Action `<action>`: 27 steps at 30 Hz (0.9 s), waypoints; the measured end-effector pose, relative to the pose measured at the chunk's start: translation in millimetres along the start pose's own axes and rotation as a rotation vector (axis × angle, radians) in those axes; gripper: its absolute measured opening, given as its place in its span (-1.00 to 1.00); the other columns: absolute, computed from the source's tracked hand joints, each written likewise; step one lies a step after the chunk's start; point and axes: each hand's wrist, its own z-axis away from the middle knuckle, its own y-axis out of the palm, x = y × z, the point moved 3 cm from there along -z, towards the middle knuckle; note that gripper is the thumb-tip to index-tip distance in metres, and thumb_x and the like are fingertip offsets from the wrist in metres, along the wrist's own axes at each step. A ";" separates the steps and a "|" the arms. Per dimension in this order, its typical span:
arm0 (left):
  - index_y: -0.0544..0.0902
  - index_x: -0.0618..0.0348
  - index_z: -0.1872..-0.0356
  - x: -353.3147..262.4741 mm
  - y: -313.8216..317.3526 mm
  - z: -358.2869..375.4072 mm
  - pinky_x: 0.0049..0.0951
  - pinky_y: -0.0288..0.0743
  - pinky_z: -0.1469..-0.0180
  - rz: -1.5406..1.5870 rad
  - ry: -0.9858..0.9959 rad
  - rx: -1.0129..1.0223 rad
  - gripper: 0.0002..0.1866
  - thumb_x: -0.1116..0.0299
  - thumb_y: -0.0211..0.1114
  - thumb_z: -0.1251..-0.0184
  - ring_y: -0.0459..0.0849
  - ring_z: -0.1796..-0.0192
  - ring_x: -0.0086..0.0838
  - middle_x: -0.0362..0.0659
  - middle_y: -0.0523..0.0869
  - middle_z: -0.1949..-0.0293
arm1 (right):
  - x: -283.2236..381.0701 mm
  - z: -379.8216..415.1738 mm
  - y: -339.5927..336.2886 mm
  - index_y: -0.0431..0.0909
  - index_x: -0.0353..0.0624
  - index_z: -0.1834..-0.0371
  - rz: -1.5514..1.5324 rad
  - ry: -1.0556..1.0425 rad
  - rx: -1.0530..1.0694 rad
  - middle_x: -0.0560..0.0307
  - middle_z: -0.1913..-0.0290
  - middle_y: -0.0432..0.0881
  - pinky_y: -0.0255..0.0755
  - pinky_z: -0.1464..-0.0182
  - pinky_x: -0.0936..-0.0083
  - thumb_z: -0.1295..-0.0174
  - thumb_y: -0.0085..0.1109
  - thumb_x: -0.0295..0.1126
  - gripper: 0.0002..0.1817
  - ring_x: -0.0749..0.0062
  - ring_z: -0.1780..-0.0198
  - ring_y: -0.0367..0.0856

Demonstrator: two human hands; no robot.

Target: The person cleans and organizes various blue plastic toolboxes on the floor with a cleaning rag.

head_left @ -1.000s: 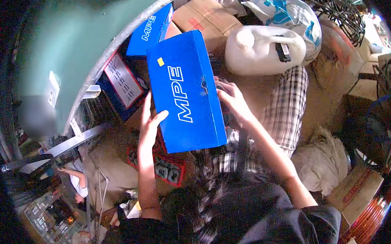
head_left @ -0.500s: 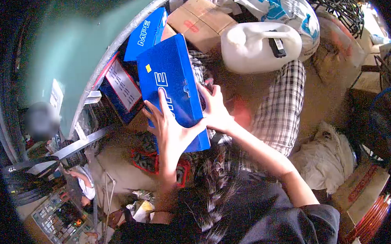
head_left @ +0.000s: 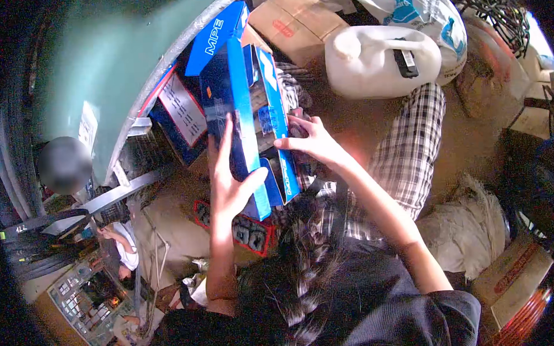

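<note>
A blue cardboard box [head_left: 292,175] stands tilted in front of me, its lid [head_left: 248,149] raised. Through the gap show greyish-brown contents and small blue pieces, whose kind I cannot make out. My left hand [head_left: 233,190] grips the lid, thumb on its near edge and fingers along its outer face. With thumb and forefinger, my right hand [head_left: 316,140] holds the side edge of the box's lower part. Behind the lid is another blue box [head_left: 212,36] marked MPE. A blue box with a white label [head_left: 178,109] lies to the left.
A white plastic jerrycan [head_left: 380,60] and a brown carton [head_left: 298,23] lie beyond the box. Along the left runs a metal-edged green surface [head_left: 141,43]. A red-edged tray of dark parts [head_left: 255,236] sits below my left hand. Another person [head_left: 122,244] is at lower left.
The box was closed with both hands on it; now its lid is lifted to the left, showing the inside. My right hand has moved slightly right, and the view has shifted a little.
</note>
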 end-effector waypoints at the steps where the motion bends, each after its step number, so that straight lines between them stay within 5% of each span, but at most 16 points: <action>1: 0.11 -0.02 -0.34 1.2 2.0 0.9 -0.13 -0.03 -0.33 -0.153 -0.031 -0.027 -0.02 0.35 0.36 0.30 0.09 -0.34 -0.04 0.22 0.10 -0.29 | 0.7 -1.8 -1.0 0.34 -0.15 -0.20 0.003 -0.006 0.020 -0.22 -0.09 0.15 0.04 -0.28 0.22 0.37 0.34 0.19 -0.01 -0.04 -0.24 0.12; 3: 0.16 -0.33 -0.31 5.4 8.7 6.1 0.09 -0.11 -0.30 -0.378 -0.121 -0.094 -0.01 0.20 0.43 0.34 -0.06 -0.33 0.24 0.40 0.00 -0.27 | 1.7 -2.1 0.1 0.37 -0.19 -0.17 0.008 -0.015 0.036 -0.24 -0.10 0.15 0.05 -0.28 0.23 0.37 0.33 0.18 -0.02 -0.03 -0.25 0.12; 15: 0.22 -0.45 -0.27 -0.5 20.1 5.4 0.29 -0.03 -0.18 -0.520 -0.168 -0.165 -0.07 0.07 0.44 0.30 -0.09 -0.30 0.37 0.44 -0.03 -0.26 | -2.8 -7.0 0.9 0.41 -0.30 -0.08 0.006 -0.069 -0.003 -0.33 -0.11 0.17 0.10 -0.26 0.29 0.39 0.32 0.17 -0.05 -0.10 -0.20 0.17; 18: 0.23 -0.46 -0.27 -7.2 19.7 6.6 0.30 -0.02 -0.17 -0.520 -0.159 -0.165 -0.09 0.05 0.44 0.29 -0.08 -0.29 0.40 0.43 -0.03 -0.26 | 5.3 -1.5 -1.0 0.34 -0.21 -0.16 0.012 -0.160 -0.120 -0.35 -0.11 0.15 0.08 -0.27 0.25 0.35 0.32 0.10 -0.06 -0.13 -0.20 0.15; 22: 0.22 -0.47 -0.27 -8.9 30.1 6.5 0.35 -0.04 -0.14 -0.661 -0.196 -0.165 -0.09 -0.01 0.44 0.27 -0.10 -0.29 0.41 0.36 -0.04 -0.29 | 37.1 10.5 -7.4 0.27 0.12 -0.23 0.147 -0.593 -0.374 -0.33 -0.17 0.05 0.07 -0.28 0.15 0.43 0.30 -0.13 -0.08 -0.23 -0.23 0.10; 27: 0.18 -0.38 -0.29 -3.9 27.3 2.1 0.27 -0.03 -0.19 -0.597 -0.206 -0.266 -0.07 0.02 0.45 0.24 -0.03 -0.29 0.31 0.34 -0.03 -0.28 | 61.7 12.4 -20.6 0.39 0.23 -0.12 0.322 -0.629 -0.264 -0.28 -0.17 0.12 0.20 -0.20 0.09 0.42 0.28 -0.16 -0.21 -0.20 -0.20 0.17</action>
